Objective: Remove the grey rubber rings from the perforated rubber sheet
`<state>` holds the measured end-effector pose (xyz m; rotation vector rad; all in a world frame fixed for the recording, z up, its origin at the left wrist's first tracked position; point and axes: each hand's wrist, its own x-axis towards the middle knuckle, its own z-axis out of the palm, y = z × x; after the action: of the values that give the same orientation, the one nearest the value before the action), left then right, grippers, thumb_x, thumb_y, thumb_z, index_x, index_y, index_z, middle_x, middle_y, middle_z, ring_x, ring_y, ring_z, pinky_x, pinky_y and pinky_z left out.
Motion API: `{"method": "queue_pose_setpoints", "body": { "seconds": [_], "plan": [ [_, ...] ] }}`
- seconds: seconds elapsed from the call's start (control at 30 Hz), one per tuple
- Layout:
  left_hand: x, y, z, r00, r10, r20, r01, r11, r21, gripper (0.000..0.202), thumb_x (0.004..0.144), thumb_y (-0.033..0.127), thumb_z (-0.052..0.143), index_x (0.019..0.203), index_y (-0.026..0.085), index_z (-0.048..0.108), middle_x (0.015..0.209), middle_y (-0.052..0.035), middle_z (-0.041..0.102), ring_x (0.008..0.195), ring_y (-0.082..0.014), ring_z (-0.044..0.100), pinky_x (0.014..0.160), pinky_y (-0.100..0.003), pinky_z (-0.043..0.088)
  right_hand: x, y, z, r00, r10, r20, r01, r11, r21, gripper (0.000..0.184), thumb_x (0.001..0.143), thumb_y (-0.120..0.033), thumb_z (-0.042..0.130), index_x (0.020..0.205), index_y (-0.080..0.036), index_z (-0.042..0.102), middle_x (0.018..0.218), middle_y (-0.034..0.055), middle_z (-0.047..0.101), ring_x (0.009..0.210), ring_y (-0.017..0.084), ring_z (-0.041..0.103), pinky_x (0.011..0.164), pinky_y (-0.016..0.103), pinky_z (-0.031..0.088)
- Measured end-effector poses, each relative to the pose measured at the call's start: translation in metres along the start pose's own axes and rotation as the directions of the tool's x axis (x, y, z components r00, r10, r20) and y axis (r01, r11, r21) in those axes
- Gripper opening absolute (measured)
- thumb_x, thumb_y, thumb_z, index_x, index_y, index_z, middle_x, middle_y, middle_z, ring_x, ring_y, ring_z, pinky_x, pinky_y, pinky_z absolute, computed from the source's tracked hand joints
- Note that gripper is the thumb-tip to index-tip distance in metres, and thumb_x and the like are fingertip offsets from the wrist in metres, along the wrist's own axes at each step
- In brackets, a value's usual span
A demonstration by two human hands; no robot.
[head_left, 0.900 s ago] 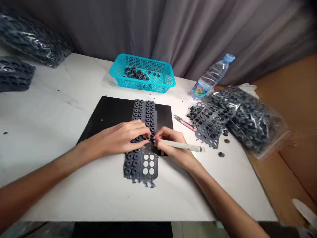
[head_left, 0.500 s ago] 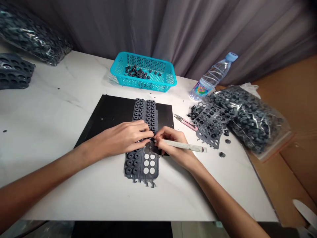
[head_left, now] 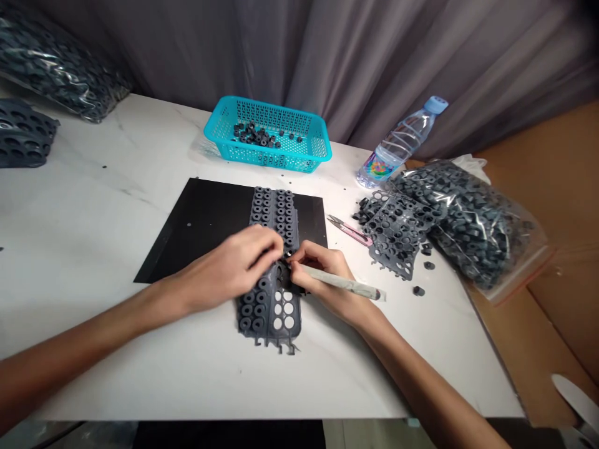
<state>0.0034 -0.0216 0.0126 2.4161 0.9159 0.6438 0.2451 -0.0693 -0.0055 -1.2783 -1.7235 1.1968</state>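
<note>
A dark grey rubber sheet (head_left: 274, 215) with rows of small ring-shaped parts lies partly on a thin black board (head_left: 206, 218). Round holes show near its front right corner. My right hand (head_left: 322, 268) grips a pen-like tool (head_left: 344, 282) with a pale, wrapped-looking handle; its tip reaches the sheet's middle and is hidden by my fingers. Just left of it, my left hand (head_left: 238, 262) is over the sheet, thumb and fingers pinched together. Whatever sits in that pinch is hidden and slightly blurred.
Behind the board stands a turquoise basket (head_left: 271, 156) holding loose black parts. To the right are pink-handled thread snips (head_left: 350, 231), a punched rubber sheet (head_left: 397, 231), a water bottle (head_left: 397, 143) and a bag of black parts (head_left: 472, 218). Another full bag (head_left: 60, 68) is at far left.
My left hand has drawn slightly back from the tool tip, and its fingers have curled into a pinch. My right hand stays at the sheet with the tool. The view has shifted slightly.
</note>
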Motion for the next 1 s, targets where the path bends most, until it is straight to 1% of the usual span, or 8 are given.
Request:
{"method": "queue_pose_setpoints", "body": {
  "seconds": [0.1,0.27,0.37,0.53,0.63,0.8,0.9,1.0],
  "plan": [
    [0.006,-0.005,-0.016,0.936,-0.339,-0.094,0.283,0.883,-0.374,0.021,0.110,0.042,0.062,0.105,0.021,0.065,0.095,-0.0014,0.067,0.086,-0.0171,0.062,0.078,-0.029,0.049,0.001,0.002,0.000,1.000,0.031,-0.005,-0.031,0.999,0.041,0.005,0.091,-0.021,0.067,0.086,-0.019,0.065,0.077,-0.0026,0.063,0.067,0.012,0.051,0.058,0.022,0.036],
    [0.012,-0.011,-0.020,0.888,-0.426,0.172,0.364,0.424,-0.829,0.016,0.106,0.034,0.066,0.101,0.019,0.064,0.110,-0.0090,0.073,0.086,-0.0152,0.054,0.072,-0.025,0.044,0.004,0.006,-0.005,0.991,0.129,0.019,-0.128,0.939,0.319,0.005,0.087,-0.022,0.071,0.089,-0.019,0.067,0.079,0.0006,0.071,0.060,0.013,0.062,0.053,0.024,0.051],
    [0.014,-0.011,-0.017,0.846,-0.464,0.264,0.374,0.163,-0.913,0.007,0.102,0.021,0.064,0.097,0.015,0.063,0.106,-0.0138,0.073,0.072,-0.0120,0.043,0.063,-0.021,0.040,0.006,0.009,-0.008,0.989,0.126,-0.073,-0.091,0.929,0.359,0.009,0.091,-0.026,0.072,0.091,-0.019,0.068,0.076,0.0013,0.073,0.054,0.013,0.062,0.048,0.023,0.052],
    [0.020,-0.008,-0.013,0.815,-0.474,0.335,0.413,0.068,-0.908,0.008,0.095,0.022,0.062,0.096,0.014,0.063,0.094,-0.0088,0.063,0.064,-0.0102,0.038,0.054,-0.020,0.035,0.006,0.014,-0.012,0.983,0.134,-0.125,-0.091,0.949,0.302,0.008,0.090,-0.024,0.074,0.090,-0.018,0.068,0.077,0.0006,0.072,0.053,0.011,0.061,0.046,0.020,0.050],
    [0.026,-0.009,-0.007,0.838,-0.441,0.320,0.439,0.198,-0.876,0.026,0.101,0.038,0.061,0.086,0.018,0.054,0.080,0.0007,0.044,0.060,-0.0097,0.031,0.051,-0.021,0.029,0.005,0.014,-0.012,0.985,0.143,-0.098,-0.111,0.955,0.275,0.005,0.089,-0.022,0.072,0.090,-0.018,0.069,0.078,0.0005,0.071,0.056,0.011,0.062,0.048,0.020,0.051],
    [0.029,-0.014,0.006,0.986,-0.118,0.114,0.147,0.943,-0.299,0.017,0.105,0.034,0.063,0.095,0.021,0.059,0.085,0.0005,0.055,0.076,-0.0164,0.052,0.072,-0.031,0.044,0.006,0.014,-0.013,0.990,0.131,-0.053,-0.112,0.956,0.270,0.004,0.087,-0.020,0.070,0.090,-0.019,0.067,0.078,-0.0011,0.069,0.055,0.011,0.061,0.049,0.020,0.051],
    [0.026,-0.017,0.010,0.984,0.084,0.156,-0.079,0.996,-0.035,0.016,0.111,0.031,0.053,0.105,0.020,0.063,0.103,-0.0038,0.066,0.097,-0.0209,0.063,0.092,-0.036,0.047,0.006,0.015,-0.014,0.991,0.119,-0.055,-0.101,0.961,0.259,0.003,0.088,-0.021,0.069,0.089,-0.019,0.067,0.077,-0.0010,0.069,0.055,0.011,0.061,0.048,0.020,0.050],
    [0.024,-0.018,0.010,0.981,0.098,0.166,-0.098,0.995,-0.007,0.018,0.112,0.035,0.055,0.114,0.020,0.064,0.105,-0.0039,0.067,0.095,-0.0202,0.065,0.091,-0.034,0.049,0.007,0.015,-0.014,0.992,0.114,-0.060,-0.095,0.963,0.254,0.003,0.089,-0.021,0.069,0.089,-0.019,0.067,0.078,-0.0009,0.069,0.055,0.010,0.061,0.049,0.019,0.049]
  ]
}}
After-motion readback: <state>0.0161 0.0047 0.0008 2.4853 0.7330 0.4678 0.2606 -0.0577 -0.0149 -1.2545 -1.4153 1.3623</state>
